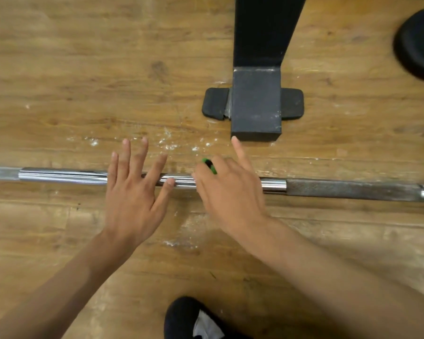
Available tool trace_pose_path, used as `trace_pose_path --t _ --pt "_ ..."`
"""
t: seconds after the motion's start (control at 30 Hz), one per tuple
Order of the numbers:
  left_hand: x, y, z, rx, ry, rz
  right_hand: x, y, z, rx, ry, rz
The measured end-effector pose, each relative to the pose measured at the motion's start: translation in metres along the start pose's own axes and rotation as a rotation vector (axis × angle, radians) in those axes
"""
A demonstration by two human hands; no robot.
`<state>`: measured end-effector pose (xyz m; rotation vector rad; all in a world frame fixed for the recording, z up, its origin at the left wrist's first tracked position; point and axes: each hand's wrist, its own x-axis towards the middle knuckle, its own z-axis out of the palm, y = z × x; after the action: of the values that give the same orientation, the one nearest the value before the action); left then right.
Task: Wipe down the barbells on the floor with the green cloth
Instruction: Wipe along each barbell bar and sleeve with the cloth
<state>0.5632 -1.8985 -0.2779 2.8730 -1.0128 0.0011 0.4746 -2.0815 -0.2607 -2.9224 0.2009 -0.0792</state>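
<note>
- Our black shoe [181, 319] is at the bottom.
- Our left hand [130, 199] is open, fingers spread over the bar [61, 176] on the floor [59, 69].
- We squeeze the green cloth [209, 165] in our right hand [230, 194], on the bar.
- Behind it sits a black stand [256, 104].

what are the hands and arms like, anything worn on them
Nothing worn that shows. The left hand and right hand have no gloves, rings or bands. The left forearm and right forearm are bare, with no sleeve in view and no watch at either wrist.
</note>
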Motion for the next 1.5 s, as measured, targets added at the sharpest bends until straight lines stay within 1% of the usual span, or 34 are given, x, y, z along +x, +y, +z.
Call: trace_pose_path --t 0.07,0.2,0.3,0.37,0.43,0.5,0.53,0.6,0.67,0.77,0.9,0.97,1.03,1.13,1.17,1.23,1.3,1.37,1.43,1.5 --pt "0.0 0.01 -0.009 0.048 -0.046 0.055 -0.016 0.034 -0.006 -0.05 -0.013 -0.088" --pt "0.02 0.055 -0.009 -0.011 -0.072 0.202 -0.077 0.144 -0.038 -0.148 0.037 -0.137" --pt "0.041 0.082 -0.005 -0.021 -0.109 0.283 -0.107 0.212 -0.06 -0.227 -0.088 -0.239" --pt "0.045 0.09 0.0 0.018 -0.164 0.332 -0.115 0.231 -0.064 -0.24 -0.137 -0.281" --pt "0.039 0.092 0.003 0.077 -0.189 0.356 -0.118 0.223 -0.055 -0.222 -0.074 -0.275" --pt "0.033 0.093 0.003 0.11 -0.193 0.365 -0.111 0.192 -0.037 -0.222 0.03 -0.267" --pt "0.029 0.094 0.002 0.116 -0.199 0.372 -0.105 0.172 -0.028 -0.226 0.054 -0.286" --pt "0.022 0.093 0.0 0.112 -0.21 0.381 -0.091 0.135 -0.015 -0.198 0.064 -0.341" --pt "0.015 0.093 0.0 0.099 -0.209 0.377 -0.089 0.125 -0.013 -0.156 0.031 -0.403" --pt "0.001 0.094 0.0 0.112 -0.18 0.373 -0.118 0.169 -0.028 -0.141 -0.066 -0.556" --pt "-0.017 0.098 -0.001 0.14 -0.135 0.367 -0.174 0.251 -0.062 -0.183 -0.163 -0.585" --pt "-0.026 0.1 -0.001 0.165 -0.096 0.366 -0.191 0.262 -0.07 -0.182 -0.201 -0.569" --pt "-0.033 0.103 -0.001 0.19 -0.071 0.37 -0.188 0.237 -0.064 -0.14 -0.153 -0.52" --pt "-0.041 0.103 0.0 0.208 -0.05 0.37 -0.157 0.145 -0.035 -0.046 -0.073 -0.432" --pt "-0.044 0.102 0.001 0.215 -0.048 0.369 -0.143 0.113 -0.024 -0.019 -0.062 -0.419" --pt "-0.046 0.1 0.001 0.213 -0.065 0.378 -0.123 0.073 -0.015 0.043 -0.111 -0.375" --pt "-0.044 0.099 0.002 0.191 -0.084 0.369 -0.126 0.088 -0.018 0.031 -0.102 -0.411" --pt "-0.045 0.1 0.003 0.185 -0.079 0.352 -0.152 0.136 -0.032 -0.025 -0.128 -0.46" --pt "-0.045 0.101 0.004 0.195 -0.055 0.352 -0.184 0.194 -0.05 -0.09 -0.122 -0.441" --pt "-0.044 0.101 0.004 0.203 -0.055 0.361 -0.203 0.23 -0.066 -0.113 -0.162 -0.381"
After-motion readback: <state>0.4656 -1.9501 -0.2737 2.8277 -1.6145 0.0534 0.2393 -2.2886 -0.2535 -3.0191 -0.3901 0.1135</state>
